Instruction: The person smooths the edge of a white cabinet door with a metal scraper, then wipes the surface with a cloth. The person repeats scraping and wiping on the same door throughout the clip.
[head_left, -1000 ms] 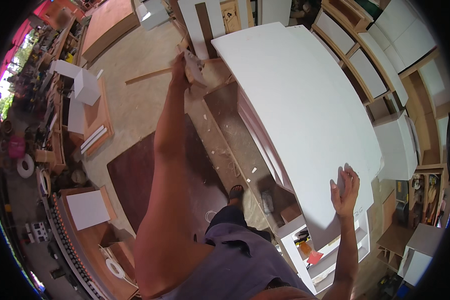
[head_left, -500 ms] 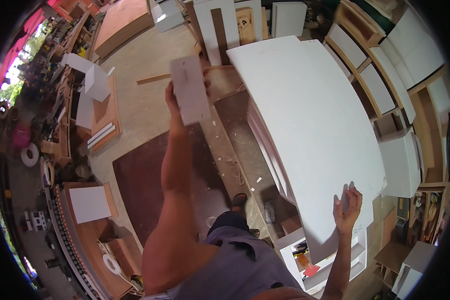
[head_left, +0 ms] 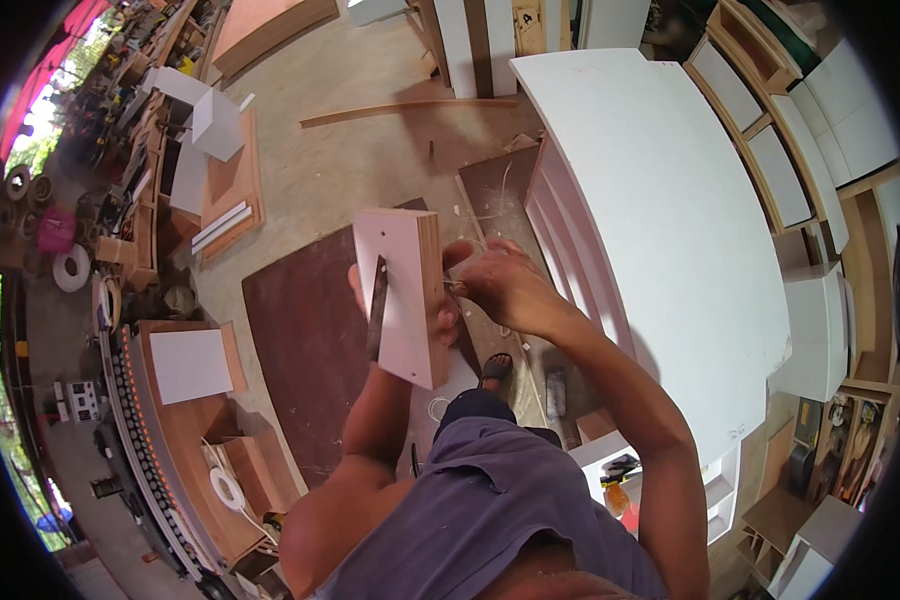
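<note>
A narrow white-faced wooden drawer front [head_left: 410,330] with bare wood edges is held upright in front of me. My left hand [head_left: 448,318] is closed round it from behind, with most of the palm hidden. Small holes mark its white face near the ends. A dark, slim bar [head_left: 377,315], perhaps a handle, hangs at a slant against that face. My right hand [head_left: 502,287] is just right of the board's edge, fingers pinched together. A thin, light bit shows at the fingertips, too small to name.
A large white cabinet [head_left: 660,230] stands to my right, with open shelving [head_left: 715,490] below. A dark brown sheet [head_left: 305,340] lies on the floor. A wooden strip [head_left: 400,110] lies farther off. At left are a cluttered bench [head_left: 120,230] and a white panel [head_left: 192,366].
My left hand has drawn the board closer and turned it, so its edge and the dark bar show. My right hand has left the white cabinet top and come to the board.
</note>
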